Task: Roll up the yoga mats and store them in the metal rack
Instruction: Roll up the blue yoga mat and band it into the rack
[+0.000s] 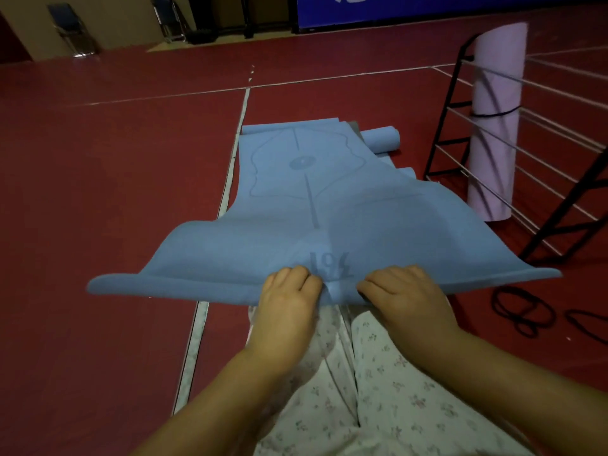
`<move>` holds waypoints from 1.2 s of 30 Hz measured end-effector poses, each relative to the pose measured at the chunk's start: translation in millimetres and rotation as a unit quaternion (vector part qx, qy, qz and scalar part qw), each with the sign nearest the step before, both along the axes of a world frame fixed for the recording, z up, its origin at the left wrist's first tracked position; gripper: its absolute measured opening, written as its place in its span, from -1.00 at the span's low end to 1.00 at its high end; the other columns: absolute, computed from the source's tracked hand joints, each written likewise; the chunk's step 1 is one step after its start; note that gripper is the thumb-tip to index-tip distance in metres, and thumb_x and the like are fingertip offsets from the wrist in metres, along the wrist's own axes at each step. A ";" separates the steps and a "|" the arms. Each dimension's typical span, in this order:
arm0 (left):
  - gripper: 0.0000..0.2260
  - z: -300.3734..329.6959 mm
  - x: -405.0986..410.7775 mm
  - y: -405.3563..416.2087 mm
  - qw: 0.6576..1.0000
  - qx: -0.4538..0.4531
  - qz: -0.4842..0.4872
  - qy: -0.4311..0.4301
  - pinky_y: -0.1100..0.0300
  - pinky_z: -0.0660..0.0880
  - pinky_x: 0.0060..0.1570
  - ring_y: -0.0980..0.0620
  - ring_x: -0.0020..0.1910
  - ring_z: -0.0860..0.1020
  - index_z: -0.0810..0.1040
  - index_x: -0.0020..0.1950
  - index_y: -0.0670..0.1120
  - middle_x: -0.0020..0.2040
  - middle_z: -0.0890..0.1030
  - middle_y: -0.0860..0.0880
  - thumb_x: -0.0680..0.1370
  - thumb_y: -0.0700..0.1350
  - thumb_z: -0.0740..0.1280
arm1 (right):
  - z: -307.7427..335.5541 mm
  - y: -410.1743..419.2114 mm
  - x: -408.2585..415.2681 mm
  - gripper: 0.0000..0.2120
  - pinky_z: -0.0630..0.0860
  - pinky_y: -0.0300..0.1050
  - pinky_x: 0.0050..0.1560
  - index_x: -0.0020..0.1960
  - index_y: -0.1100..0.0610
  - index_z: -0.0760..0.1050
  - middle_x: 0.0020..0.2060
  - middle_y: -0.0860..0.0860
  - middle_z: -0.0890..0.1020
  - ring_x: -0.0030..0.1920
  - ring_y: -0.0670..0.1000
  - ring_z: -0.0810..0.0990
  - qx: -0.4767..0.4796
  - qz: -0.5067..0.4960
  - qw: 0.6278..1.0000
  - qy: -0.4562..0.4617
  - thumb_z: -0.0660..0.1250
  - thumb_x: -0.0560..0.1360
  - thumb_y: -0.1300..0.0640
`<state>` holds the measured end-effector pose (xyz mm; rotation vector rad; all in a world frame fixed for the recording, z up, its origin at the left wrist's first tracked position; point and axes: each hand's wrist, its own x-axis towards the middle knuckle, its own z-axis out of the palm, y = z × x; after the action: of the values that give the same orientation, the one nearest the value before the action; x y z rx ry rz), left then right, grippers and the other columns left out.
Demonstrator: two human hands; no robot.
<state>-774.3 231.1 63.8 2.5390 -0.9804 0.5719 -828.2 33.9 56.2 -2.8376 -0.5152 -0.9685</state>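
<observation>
Both hands, left [289, 291] and right [399, 287], gripping blue mat [329, 205] edge, metal rack [513, 153] nearby

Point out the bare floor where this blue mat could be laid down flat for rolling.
Widest bare red floor lies left of the white floor seam, beside the blue mat held by the left hand and right hand. The right side is crowded: rolled blue mats, the metal rack with a pink rolled mat, and black cords.

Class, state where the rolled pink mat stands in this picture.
The pink mat stands upright at the right of the head view, inside the metal rack, just beyond the spread blue mat.
</observation>
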 end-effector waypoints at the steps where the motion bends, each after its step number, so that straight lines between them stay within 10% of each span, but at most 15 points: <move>1: -0.77 -0.6 0.2 1.8 1.000 -0.018 -0.009 0.014 0.20 0.22 -0.20 -0.02 -0.23 0.39 0.56 -0.21 -0.14 -0.27 0.49 -0.07 0.29 -0.22 0.13 | 0.2 3.3 -3.9 -0.76 0.29 -0.12 -0.16 -0.23 0.16 0.61 -0.33 0.03 0.59 -0.34 0.06 0.54 0.001 -0.006 1.000 -0.006 0.17 0.34 0.33; 7: -0.80 3.6 9.4 21.1 0.988 -0.097 -0.076 0.097 0.29 0.36 -0.06 0.09 -0.12 0.44 0.57 -0.03 -0.14 -0.13 0.55 -0.01 0.52 -0.04 0.26 | 2.3 1.6 -11.8 -0.75 0.40 -0.19 0.01 -0.05 0.17 0.65 -0.17 0.03 0.68 -0.20 0.02 0.61 0.069 -0.021 0.994 0.078 0.28 0.41 0.07; 11: -0.72 3.2 15.8 23.9 0.986 -0.086 -0.093 0.107 0.37 0.35 0.01 0.11 -0.08 0.47 0.62 0.00 -0.14 -0.10 0.59 -0.02 0.49 0.06 0.33 | 7.5 -8.9 -5.6 -0.74 0.27 -0.56 0.10 0.06 0.12 0.65 -0.10 -0.05 0.66 -0.03 -0.16 0.49 0.260 -0.025 0.950 0.173 0.50 0.37 0.17; 15: -0.79 4.2 13.4 26.1 0.985 -0.091 -0.110 0.096 0.21 0.40 -0.07 0.09 -0.13 0.47 0.60 -0.06 -0.12 -0.15 0.57 0.01 0.51 0.01 0.31 | 12.6 -10.0 -8.0 -0.79 0.36 -0.52 -0.02 -0.05 0.06 0.67 -0.18 -0.17 0.62 -0.06 -0.22 0.54 0.326 -0.019 0.923 0.205 0.54 0.33 0.23; 36: -0.81 -10.6 -22.4 31.4 0.997 -0.041 -0.068 0.020 0.20 0.26 -0.10 0.01 -0.15 0.43 0.57 -0.07 -0.10 -0.14 0.52 -0.02 0.55 -0.07 0.19 | -1.5 -1.9 -34.7 -0.80 0.33 -0.19 -0.06 -0.04 0.03 0.58 -0.21 -0.14 0.53 -0.16 -0.08 0.44 0.200 0.023 0.964 0.172 0.20 0.52 0.00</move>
<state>-796.7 262.5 53.2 2.3810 -1.0830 0.5096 -862.9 32.0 54.6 -2.5301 -0.3035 -0.4832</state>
